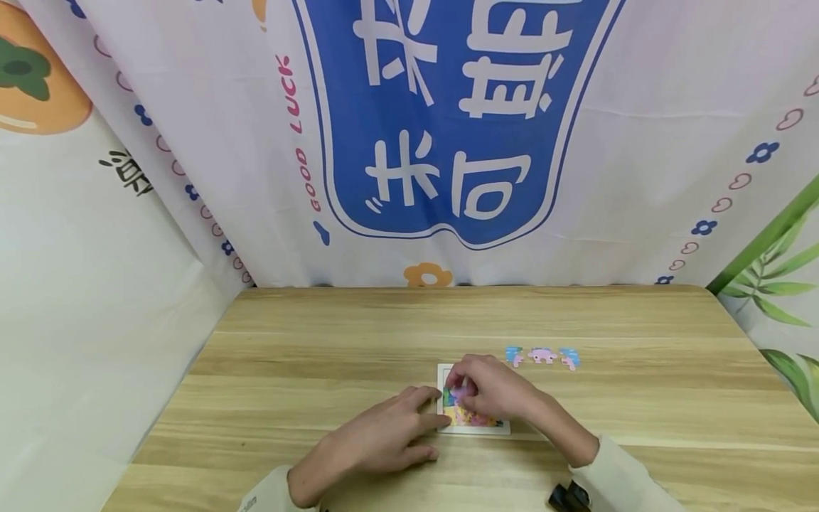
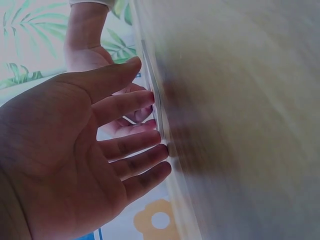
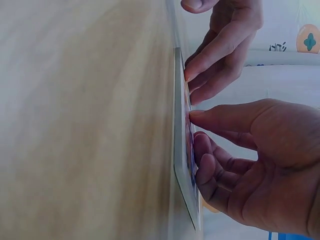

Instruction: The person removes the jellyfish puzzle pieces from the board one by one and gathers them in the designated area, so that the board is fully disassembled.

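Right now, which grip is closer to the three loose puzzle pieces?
The right grip: it's over the puzzle board, left of the loose puzzle pieces and closer to the person. The left grip is at the board's left edge, farther from them.

A pale curtain (image 1: 646, 192) fills the upper frame, its blue badge (image 1: 448, 124) with white characters at top centre. Pink GOOD LUCK lettering (image 1: 301, 160) runs left of that; an orange persimmon print (image 1: 60, 92) sits upper left, printed green leaves (image 1: 788, 289) at right. Below spreads a wood-grained bench (image 1: 320, 348), an orange flower (image 1: 429, 268) just above its far edge.
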Motion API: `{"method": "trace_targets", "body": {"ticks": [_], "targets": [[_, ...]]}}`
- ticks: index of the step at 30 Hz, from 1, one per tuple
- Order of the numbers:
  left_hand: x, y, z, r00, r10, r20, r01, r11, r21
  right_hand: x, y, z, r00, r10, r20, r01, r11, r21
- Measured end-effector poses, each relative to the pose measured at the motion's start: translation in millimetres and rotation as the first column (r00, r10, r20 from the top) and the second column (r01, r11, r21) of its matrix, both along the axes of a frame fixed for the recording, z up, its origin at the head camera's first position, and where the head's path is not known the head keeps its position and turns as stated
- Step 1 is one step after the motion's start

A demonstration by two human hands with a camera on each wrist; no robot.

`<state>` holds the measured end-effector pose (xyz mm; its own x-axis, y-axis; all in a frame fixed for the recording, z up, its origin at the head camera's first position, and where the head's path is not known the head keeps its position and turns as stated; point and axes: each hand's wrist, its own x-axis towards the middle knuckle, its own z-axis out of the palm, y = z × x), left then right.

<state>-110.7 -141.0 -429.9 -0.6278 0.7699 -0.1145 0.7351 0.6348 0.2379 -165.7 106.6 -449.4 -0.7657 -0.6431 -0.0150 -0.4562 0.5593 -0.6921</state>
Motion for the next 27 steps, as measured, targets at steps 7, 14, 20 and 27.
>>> {"method": "trace_targets", "body": {"ticks": [7,14,20,27], "targets": [[-1.3,1.4,-0.3,1.000,0.011,0.000,-0.011,1.000,0.002,-1.4,0.2,-1.4,1.000,-0.004,0.013,0.004,1.000,-0.006],[-1.7,1.8,-0.9,1.000,0.019,0.011,-0.019,1.000,0.019,-1.9,-1.2,-2.2,0.999,-0.028,0.027,0.029,1.000,-0.007],[-1.9,1.4,-1.0,1.000,0.023,0.018,-0.024,0.999,0.023,-2.3,-1.4,-2.5,0.999,-0.034,0.029,0.035,0.999,-0.019],[-1.9,1.1,-0.9,0.999,0.025,0.032,-0.026,0.999,0.033,-2.2,-1.1,-2.7,1.000,-0.019,0.015,0.019,1.000,-0.016]]}}
